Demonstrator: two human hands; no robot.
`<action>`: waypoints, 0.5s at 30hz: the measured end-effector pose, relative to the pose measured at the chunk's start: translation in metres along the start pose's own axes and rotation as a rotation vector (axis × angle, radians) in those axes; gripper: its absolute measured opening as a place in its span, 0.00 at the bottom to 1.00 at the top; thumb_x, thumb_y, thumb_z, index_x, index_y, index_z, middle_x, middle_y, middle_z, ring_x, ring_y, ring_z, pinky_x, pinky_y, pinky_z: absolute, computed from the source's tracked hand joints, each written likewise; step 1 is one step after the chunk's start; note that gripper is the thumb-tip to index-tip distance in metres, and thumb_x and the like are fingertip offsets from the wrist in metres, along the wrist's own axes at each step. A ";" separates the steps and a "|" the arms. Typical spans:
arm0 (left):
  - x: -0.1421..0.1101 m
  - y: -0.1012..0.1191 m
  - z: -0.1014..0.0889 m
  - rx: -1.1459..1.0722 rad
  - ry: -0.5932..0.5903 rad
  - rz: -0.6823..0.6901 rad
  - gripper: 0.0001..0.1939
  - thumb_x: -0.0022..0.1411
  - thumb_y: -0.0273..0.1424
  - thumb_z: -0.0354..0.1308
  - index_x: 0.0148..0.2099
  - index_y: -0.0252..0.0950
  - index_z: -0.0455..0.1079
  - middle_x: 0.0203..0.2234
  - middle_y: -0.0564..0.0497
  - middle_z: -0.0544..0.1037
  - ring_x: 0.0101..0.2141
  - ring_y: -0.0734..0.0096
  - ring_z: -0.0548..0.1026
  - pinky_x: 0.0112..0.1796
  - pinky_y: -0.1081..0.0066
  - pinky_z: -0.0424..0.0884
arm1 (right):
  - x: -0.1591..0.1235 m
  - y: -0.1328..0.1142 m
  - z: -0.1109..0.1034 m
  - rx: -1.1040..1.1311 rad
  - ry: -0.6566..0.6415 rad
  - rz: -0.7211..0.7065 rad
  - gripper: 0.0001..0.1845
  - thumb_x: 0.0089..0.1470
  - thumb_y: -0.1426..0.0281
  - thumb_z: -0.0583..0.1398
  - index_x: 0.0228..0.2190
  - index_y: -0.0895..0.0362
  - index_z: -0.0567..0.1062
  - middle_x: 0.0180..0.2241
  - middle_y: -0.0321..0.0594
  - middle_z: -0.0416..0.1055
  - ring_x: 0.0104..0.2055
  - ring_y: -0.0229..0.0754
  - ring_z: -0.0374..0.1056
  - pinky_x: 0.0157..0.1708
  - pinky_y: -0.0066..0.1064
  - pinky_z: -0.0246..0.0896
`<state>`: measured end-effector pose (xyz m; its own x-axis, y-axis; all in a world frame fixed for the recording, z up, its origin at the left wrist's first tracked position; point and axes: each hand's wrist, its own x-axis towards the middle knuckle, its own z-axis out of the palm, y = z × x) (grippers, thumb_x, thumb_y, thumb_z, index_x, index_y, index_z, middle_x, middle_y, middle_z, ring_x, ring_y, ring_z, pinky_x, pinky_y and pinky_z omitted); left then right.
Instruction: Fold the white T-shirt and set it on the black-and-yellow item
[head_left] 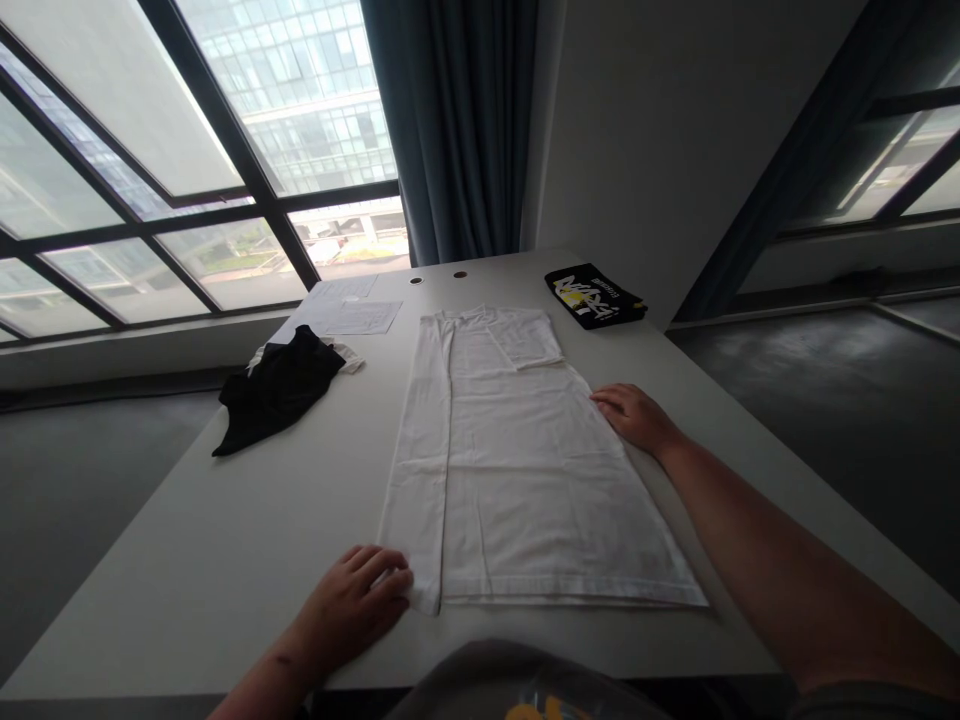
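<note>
A white T-shirt (525,470) lies flat on the table, its hem towards me. Its left side is folded inward as a long strip, and a sleeve lies folded over at the upper right. At the near left corner of the hem, my left hand (356,605) has its fingers curled closed on the cloth. My right hand (637,415) is at the shirt's right edge, about halfway up, with fingers pressed together on the fabric edge; the thumb is hard to make out.
The white table (247,560) holds a crumpled black garment (289,380) with some white cloth at the left. Paper sheets (360,317) lie at the back left. A folded black garment with printed lettering (592,297) sits at the back right. Behind are a window and a blue curtain (465,130).
</note>
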<state>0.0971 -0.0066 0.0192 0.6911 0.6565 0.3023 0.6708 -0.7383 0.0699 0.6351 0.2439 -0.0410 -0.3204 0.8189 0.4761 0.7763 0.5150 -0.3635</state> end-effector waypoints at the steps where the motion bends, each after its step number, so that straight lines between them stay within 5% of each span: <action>1: 0.004 0.002 -0.001 0.008 -0.020 0.009 0.07 0.68 0.29 0.57 0.49 0.42 0.70 0.41 0.49 0.79 0.37 0.67 0.77 0.40 0.66 0.73 | 0.000 0.002 0.001 0.003 -0.006 0.006 0.18 0.63 0.63 0.55 0.44 0.53 0.84 0.46 0.48 0.80 0.51 0.54 0.73 0.56 0.49 0.66; 10: 0.045 0.012 -0.007 -0.050 -0.217 0.169 0.05 0.69 0.30 0.53 0.43 0.40 0.70 0.34 0.51 0.77 0.31 0.68 0.73 0.35 0.67 0.69 | -0.002 0.007 0.004 0.001 -0.041 0.028 0.19 0.61 0.64 0.56 0.45 0.53 0.85 0.49 0.47 0.80 0.53 0.54 0.72 0.58 0.51 0.64; 15: 0.093 0.009 0.010 -0.115 -0.222 0.203 0.13 0.73 0.32 0.48 0.36 0.39 0.69 0.27 0.52 0.75 0.28 0.69 0.72 0.34 0.67 0.68 | 0.002 0.005 0.005 0.048 -0.023 0.064 0.20 0.61 0.63 0.57 0.47 0.53 0.84 0.49 0.47 0.80 0.54 0.54 0.72 0.60 0.50 0.65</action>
<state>0.1702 0.0489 0.0383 0.8579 0.5025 0.1067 0.4874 -0.8618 0.1403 0.6361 0.2496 -0.0460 -0.2844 0.8558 0.4322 0.7685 0.4730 -0.4310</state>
